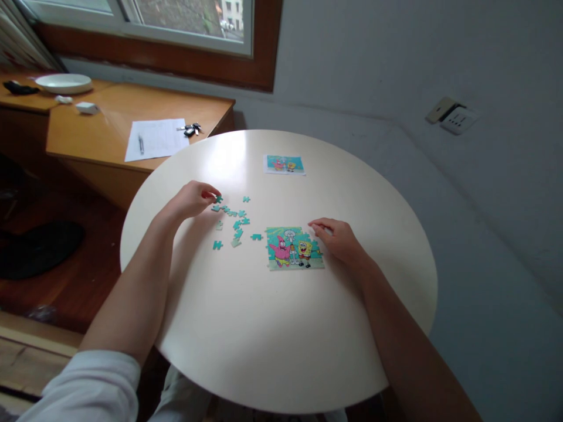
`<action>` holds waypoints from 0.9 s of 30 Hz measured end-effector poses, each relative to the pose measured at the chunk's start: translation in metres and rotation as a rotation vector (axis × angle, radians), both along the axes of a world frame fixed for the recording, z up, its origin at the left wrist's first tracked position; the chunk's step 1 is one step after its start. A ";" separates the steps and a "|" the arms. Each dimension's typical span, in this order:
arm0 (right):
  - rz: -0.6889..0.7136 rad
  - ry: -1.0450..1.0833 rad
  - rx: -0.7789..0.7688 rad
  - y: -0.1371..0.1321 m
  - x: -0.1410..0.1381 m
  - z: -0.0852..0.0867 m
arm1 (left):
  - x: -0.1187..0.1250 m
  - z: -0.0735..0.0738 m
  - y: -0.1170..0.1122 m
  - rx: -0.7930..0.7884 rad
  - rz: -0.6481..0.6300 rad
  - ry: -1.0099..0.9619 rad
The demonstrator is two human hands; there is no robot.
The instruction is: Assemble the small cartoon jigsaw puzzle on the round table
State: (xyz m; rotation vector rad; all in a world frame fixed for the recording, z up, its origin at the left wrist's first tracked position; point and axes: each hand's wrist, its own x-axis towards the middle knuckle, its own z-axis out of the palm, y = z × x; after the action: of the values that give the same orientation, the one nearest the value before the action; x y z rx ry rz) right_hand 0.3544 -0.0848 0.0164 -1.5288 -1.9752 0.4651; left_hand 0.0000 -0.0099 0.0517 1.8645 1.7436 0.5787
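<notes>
My left hand (196,198) pinches a small teal puzzle piece (219,199) at the left of the loose pieces. Several more teal puzzle pieces (238,225) lie scattered beneath and right of it, one of them (256,237) close to the puzzle. The partly joined jigsaw puzzle (284,256) shows a pink starfish, a tall pale figure and a yellow square figure. Its upper right corner has a stepped gap. Beside that corner hovers my right hand (338,237), its fingers loosely bent and apart, with nothing visible in them.
A printed picture card (285,164) lies towards the far side of the round white table (281,340). On a wooden desk (114,99) at the left are a paper sheet (153,140), a pen (141,144), keys (190,129) and a white dish (64,83).
</notes>
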 end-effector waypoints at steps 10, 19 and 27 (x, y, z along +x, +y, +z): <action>0.013 0.007 -0.007 0.000 0.000 0.000 | -0.001 -0.002 0.002 0.016 -0.012 -0.010; -0.002 -0.009 -0.023 0.000 0.000 0.002 | 0.002 0.001 0.000 0.012 -0.035 -0.003; -0.001 0.003 -0.020 -0.001 -0.001 0.002 | 0.003 0.003 -0.002 0.005 -0.029 -0.018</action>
State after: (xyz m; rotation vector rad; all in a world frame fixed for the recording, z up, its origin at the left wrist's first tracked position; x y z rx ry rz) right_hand 0.3536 -0.0857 0.0187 -1.5401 -1.9729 0.4879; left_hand 0.0034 -0.0121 0.0546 1.8792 1.7024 0.5871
